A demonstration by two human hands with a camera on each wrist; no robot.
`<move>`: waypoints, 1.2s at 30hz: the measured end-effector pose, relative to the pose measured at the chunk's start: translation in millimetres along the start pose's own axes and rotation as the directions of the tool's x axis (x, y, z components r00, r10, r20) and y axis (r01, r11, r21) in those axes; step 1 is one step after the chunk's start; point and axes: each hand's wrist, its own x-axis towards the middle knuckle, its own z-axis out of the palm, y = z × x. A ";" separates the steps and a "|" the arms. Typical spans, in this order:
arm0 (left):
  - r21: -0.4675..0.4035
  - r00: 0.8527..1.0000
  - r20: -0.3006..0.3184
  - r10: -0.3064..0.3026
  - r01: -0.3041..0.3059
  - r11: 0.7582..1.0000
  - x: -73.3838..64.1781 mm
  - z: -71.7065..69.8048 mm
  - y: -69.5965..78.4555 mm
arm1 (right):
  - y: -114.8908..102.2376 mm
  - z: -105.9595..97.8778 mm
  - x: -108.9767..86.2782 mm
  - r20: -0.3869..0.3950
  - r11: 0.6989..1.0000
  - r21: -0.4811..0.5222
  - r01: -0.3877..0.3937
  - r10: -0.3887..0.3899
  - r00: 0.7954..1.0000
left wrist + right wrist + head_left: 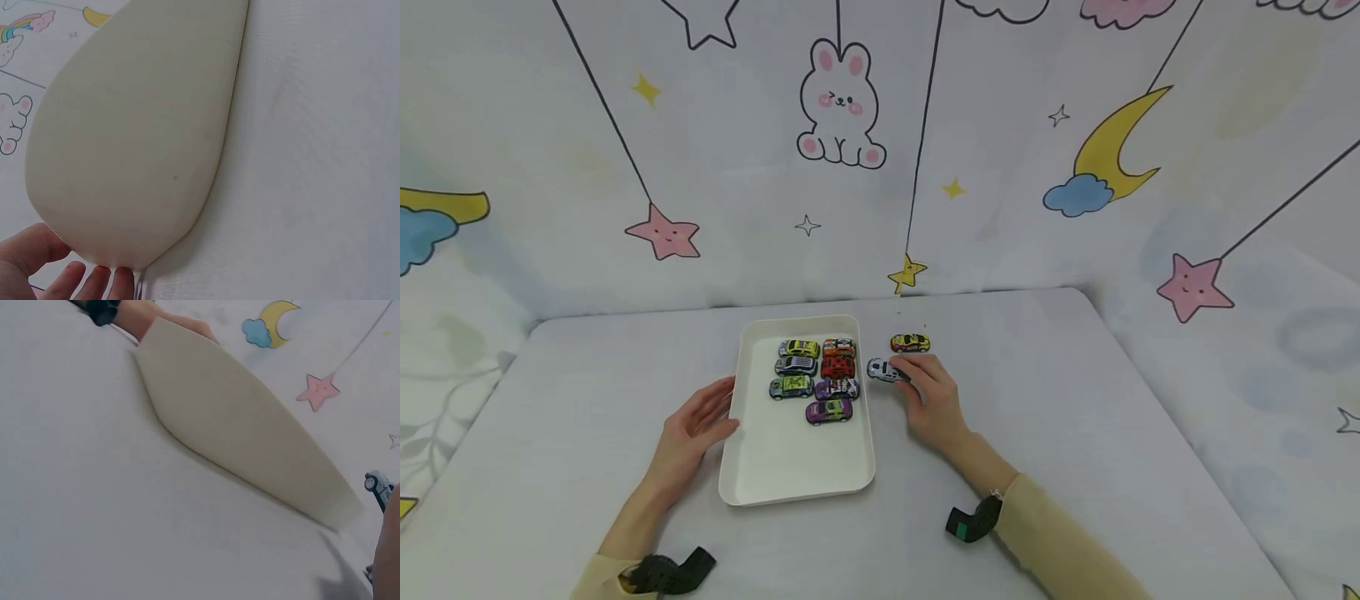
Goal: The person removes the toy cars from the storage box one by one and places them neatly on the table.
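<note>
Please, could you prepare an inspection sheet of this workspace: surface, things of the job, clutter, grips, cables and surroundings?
Surface: white table, plain.
Things of the job: white tray holding seven toy cars; white toy car right of it; yellow-and-red toy car on the table, farther back.
Clutter: tiny dark specks behind the yellow-and-red toy car, too small to identify.
Grips: left grip touches the tray's left side; right grip pinches the white toy car; whether it is lifted, I cannot tell.
Cables: nothing seen.
Surroundings: pale backdrop with printed rabbit and stars.
</note>
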 end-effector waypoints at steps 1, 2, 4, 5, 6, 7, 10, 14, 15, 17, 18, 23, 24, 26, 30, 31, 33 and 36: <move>0.000 1.000 0.000 0.002 -0.002 1.000 0.3 0.0 0.2 | 4.9 -2.9 0.2 0.009 1.000 -0.011 -0.015 0.015 1.000; 0.002 1.000 0.000 0.003 -0.003 1.000 0.5 -0.1 0.6 | 9.7 -5.8 0.3 0.017 0.999 -0.017 -0.034 0.034 0.999; 0.006 1.000 0.002 0.004 -0.004 1.000 0.6 -0.2 1.1 | 19.1 -10.9 -0.5 0.033 0.997 -0.043 -0.068 0.069 0.997; 0.008 1.000 0.003 0.004 -0.004 1.000 0.6 -0.2 1.2 | 22.9 -13.4 -0.9 0.045 0.995 -0.056 -0.084 0.087 0.995; 0.007 1.000 0.004 0.003 -0.003 1.000 0.6 -0.1 1.3 | 26.4 -15.7 -1.3 0.055 0.993 -0.066 -0.099 0.103 0.993; 0.009 1.000 0.005 0.003 -0.003 1.000 0.7 0.0 1.3 | 29.2 -18.0 -1.6 0.067 0.991 -0.076 -0.110 0.115 0.991; 0.007 1.000 0.008 0.000 0.000 1.000 0.8 0.5 1.3 | 34.8 -22.9 -1.7 0.104 0.986 -0.107 -0.128 0.139 0.985; 0.005 1.000 0.011 0.003 -0.003 1.000 1.3 1.5 1.2 | 37.4 -26.1 -0.6 0.148 0.986 -0.113 -0.125 0.141 0.979; 0.003 1.000 0.013 0.003 -0.003 1.000 1.5 1.7 1.2 | 37.9 -26.5 -0.3 0.155 0.986 -0.112 -0.123 0.140 0.978; 0.004 1.000 0.016 0.006 -0.007 1.000 1.7 1.7 1.1 | 38.9 -26.8 0.4 0.160 0.986 -0.111 -0.126 0.143 0.977; 0.005 1.000 0.016 0.008 -0.008 1.000 1.8 1.6 1.1 | 39.8 -26.6 0.7 0.157 0.985 -0.116 -0.128 0.146 0.977; 0.019 1.000 -0.003 0.009 -0.009 1.000 0.6 -1.1 1.2 | 42.5 -24.0 3.3 0.149 0.976 -0.119 -0.180 0.197 0.969; 0.014 1.000 -0.006 0.005 -0.005 1.000 0.3 -1.7 1.2 | 42.6 -23.4 3.4 0.153 0.975 -0.119 -0.190 0.207 0.966; 0.015 1.000 -0.006 0.002 -0.001 1.000 -0.1 -2.3 1.0 | 42.5 -22.5 3.0 0.159 0.973 -0.115 -0.199 0.216 0.963; 0.009 1.000 0.005 -0.002 0.002 1.000 0.3 -2.0 0.8 | 40.4 -22.6 1.0 0.173 0.970 -0.117 -0.212 0.230 0.958; 0.013 1.000 0.006 -0.001 0.001 1.000 0.4 -1.7 0.8 | 40.1 -22.6 0.7 0.178 0.969 -0.119 -0.215 0.234 0.956; 0.012 1.000 0.005 -0.002 0.002 1.000 0.7 -1.2 0.5 | 39.1 -22.9 0.5 0.194 0.964 -0.126 -0.233 0.254 0.947; 0.014 1.000 0.005 -0.005 0.005 1.000 0.7 -0.8 0.0 | 38.5 -23.3 0.4 0.215 0.955 -0.144 -0.260 0.287 0.933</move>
